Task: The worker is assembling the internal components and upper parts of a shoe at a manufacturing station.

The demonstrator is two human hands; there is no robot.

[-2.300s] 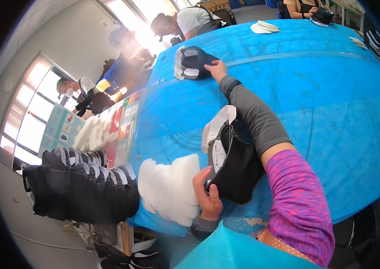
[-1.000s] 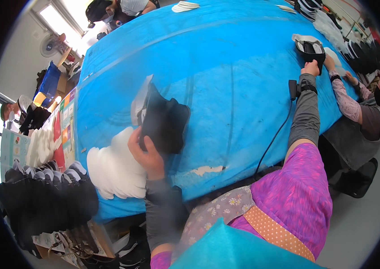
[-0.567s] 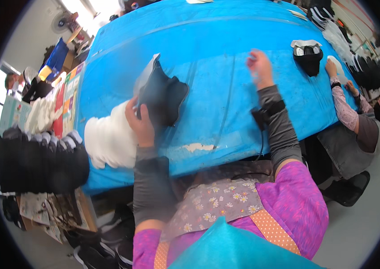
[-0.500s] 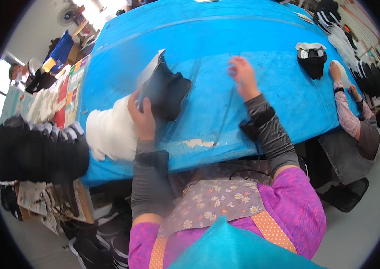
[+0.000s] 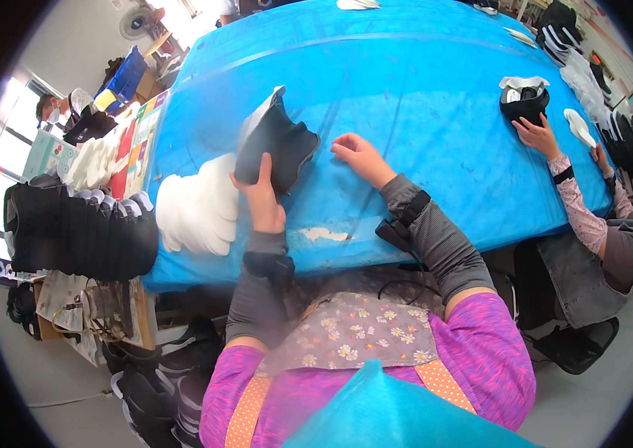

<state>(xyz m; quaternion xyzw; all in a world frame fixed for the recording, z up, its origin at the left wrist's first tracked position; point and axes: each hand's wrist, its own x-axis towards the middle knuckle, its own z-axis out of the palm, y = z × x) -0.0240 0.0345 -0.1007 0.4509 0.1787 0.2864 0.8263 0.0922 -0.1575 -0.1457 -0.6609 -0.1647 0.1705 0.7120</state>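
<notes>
My left hand (image 5: 262, 200) is closed on a black shoe upper (image 5: 279, 145) with a pale grey-white edge, its thumb lying over the black side. The upper is held tilted over the blue-covered table (image 5: 406, 194). Just right of it is my right hand (image 5: 361, 158), apart from the upper, with fingers curled in; whatever they hold, if anything, is not visible. Beside my left wrist lies an overlapping pile of white insoles (image 5: 195, 207).
Black uppers (image 5: 81, 235) stand in a row at the left. To the right, a co-worker's hand (image 5: 537, 136) touches a black-and-white shoe upper (image 5: 523, 103), near a white insole (image 5: 579, 128). Dark shoes (image 5: 152, 396) sit below at lower left. White pieces (image 5: 359, 4) lie at the far edge.
My right hand has come left and nearer, toward the upper. My left hand still grips the upper. The co-worker's hand has moved from the white insole to the black-and-white upper.
</notes>
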